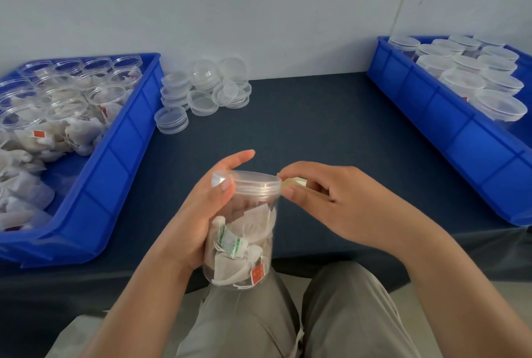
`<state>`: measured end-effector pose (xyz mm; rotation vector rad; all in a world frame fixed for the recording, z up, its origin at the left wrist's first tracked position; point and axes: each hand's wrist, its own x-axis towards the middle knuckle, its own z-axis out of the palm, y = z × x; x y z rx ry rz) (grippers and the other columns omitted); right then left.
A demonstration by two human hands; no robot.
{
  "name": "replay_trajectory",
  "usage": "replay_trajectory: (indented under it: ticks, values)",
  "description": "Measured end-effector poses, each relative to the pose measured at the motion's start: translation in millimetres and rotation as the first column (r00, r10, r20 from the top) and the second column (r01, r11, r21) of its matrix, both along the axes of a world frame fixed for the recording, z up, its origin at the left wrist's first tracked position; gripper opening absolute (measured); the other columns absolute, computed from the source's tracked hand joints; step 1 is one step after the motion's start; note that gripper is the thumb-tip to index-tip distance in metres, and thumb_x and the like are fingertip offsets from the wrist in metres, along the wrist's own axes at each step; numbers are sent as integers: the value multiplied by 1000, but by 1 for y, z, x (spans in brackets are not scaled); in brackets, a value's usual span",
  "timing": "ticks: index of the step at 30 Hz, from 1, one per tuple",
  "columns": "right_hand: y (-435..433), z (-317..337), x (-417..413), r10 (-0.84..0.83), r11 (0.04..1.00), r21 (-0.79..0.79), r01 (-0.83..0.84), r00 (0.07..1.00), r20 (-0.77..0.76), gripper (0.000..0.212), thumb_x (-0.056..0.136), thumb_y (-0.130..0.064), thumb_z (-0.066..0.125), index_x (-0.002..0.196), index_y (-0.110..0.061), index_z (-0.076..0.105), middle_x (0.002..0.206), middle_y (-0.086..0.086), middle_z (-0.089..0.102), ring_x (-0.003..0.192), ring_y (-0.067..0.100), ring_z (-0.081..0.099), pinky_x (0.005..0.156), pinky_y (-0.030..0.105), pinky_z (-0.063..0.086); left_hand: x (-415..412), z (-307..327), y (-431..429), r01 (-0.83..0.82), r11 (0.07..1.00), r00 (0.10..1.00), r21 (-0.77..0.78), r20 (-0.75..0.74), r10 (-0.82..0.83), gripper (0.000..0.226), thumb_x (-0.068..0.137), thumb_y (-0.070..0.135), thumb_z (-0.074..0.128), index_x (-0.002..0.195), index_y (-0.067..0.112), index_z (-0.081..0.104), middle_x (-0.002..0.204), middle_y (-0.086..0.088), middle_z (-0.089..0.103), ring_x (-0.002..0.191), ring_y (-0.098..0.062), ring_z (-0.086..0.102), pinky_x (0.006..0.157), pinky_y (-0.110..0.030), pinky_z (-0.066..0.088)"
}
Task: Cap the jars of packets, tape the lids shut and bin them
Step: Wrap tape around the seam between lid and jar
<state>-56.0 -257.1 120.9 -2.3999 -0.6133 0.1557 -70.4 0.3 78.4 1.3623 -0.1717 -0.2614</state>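
The jar [244, 242] is held upright in front of the body, above the lap and at the near edge of the tabletop [302, 133], probably so that its side can be turned freely while the seal is made. It is gripped by the left hand [198, 222], whose fingers are curled round the far side of the clear wall, with the thumb [226, 185] pressed against the left edge of the lid [253, 182]. A small shiny strip is seen under that thumb, and whether it is a tape end cannot be told. The lid is already seated on the jar, and the packets [230, 239] are seen inside through the wall. At the lid's right edge a yellowish piece, taken to be tape [292, 183], is pinched between the thumb and forefinger of the right hand [331, 202]. The fingertips [288, 192] touch or nearly touch the rim there, and no roll can be made out. The jar thus lies between the two hands, with the left steadying it and the right feeding tape to the seam, so taping is judged to be the step in hand. Supply is laid out by stage: open jars [69, 104] sit in the left bin [115, 173], loose lids [201, 90] are piled just beside it, and capped jars [466, 75] are gathered in the right bin [431, 115], within the right hand's reach.
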Motion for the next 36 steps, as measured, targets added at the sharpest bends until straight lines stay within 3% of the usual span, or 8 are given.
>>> replay_trajectory:
  ticks: [4,8,12,16,23,28,32,36]
  values:
    - [6,-2,-5,-29,998,-53,31,999,46,25,108,-62,40,123,-52,57,91,-14,71,82,5,65,72,29,56,5,0,0,-86,984,995,157,70,76,98,56,78,92,137,31,64,127,-13,73,118,-40,71,92,-47,59]
    - [11,-9,-9,-58,997,-45,60,997,42,23,110,-56,42,125,-52,59,97,-17,72,87,4,66,75,30,57,6,5,4,-106,949,984,296,169,57,89,61,80,86,134,33,66,127,-1,74,120,-27,71,93,-40,60]
    - [15,-15,-10,-136,991,-5,137,987,82,25,109,-53,43,125,-46,62,91,-17,70,84,3,65,71,26,54,1,6,3,-194,893,957,405,280,80,87,81,67,72,156,33,44,127,28,68,118,4,66,89,-7,50]
    - [21,-15,-10,-165,986,-3,166,978,127,29,108,-50,40,122,-41,64,91,-12,71,82,8,65,74,36,56,-7,-1,-17,-281,820,939,498,320,128,106,62,69,83,155,50,35,130,39,54,124,12,55,88,-6,50]
    - [21,-17,-11,-130,980,-125,154,975,183,30,108,-47,36,118,-40,64,82,-9,65,76,12,61,68,36,53,-6,-7,-34,-537,716,822,446,467,326,99,54,76,85,141,49,47,125,37,55,120,10,55,86,1,42]
    - [21,-22,-9,-86,992,-86,97,988,129,28,112,-46,40,128,-43,63,98,-15,70,90,9,65,78,31,55,-5,-5,-33,-613,656,764,439,540,353,90,59,76,81,138,46,51,121,44,54,117,14,55,86,1,42]
    - [13,-26,-8,-7,996,-93,10,1000,27,37,109,-55,31,138,-49,55,118,-19,67,110,3,60,93,24,50,-2,-5,-20,-613,648,769,453,529,359,82,61,71,81,135,46,55,120,41,58,114,15,58,81,2,43]
    - [13,-30,-8,-6,989,-145,12,999,41,37,107,-55,28,125,-48,60,109,-14,61,100,8,59,89,30,52,-1,-6,-10,-544,671,821,503,483,304,82,60,74,81,134,50,56,121,32,62,114,8,61,79,0,46]
